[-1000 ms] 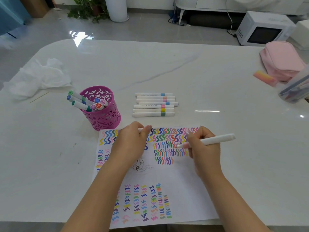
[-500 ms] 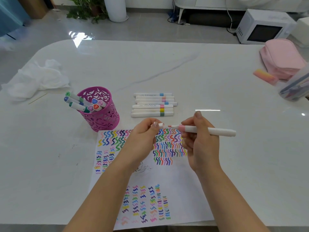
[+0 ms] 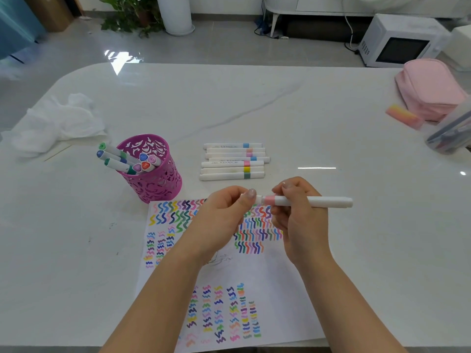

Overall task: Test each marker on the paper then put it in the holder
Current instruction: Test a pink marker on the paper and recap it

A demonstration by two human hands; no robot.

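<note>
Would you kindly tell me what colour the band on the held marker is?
The marker has a pink band; head view.

The marker [image 3: 318,202] has lifted off the paper [image 3: 275,276] and met the left hand's [image 3: 224,212] cap [image 3: 258,200].

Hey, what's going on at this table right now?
A person is testing colours on paper. The right hand grips a pink-banded marker above the paper, which is covered in coloured squiggles, while the left hand pinches its cap against the tip end. Seven more markers lie in a row on the table, and several others stand in the purple holder.
</note>
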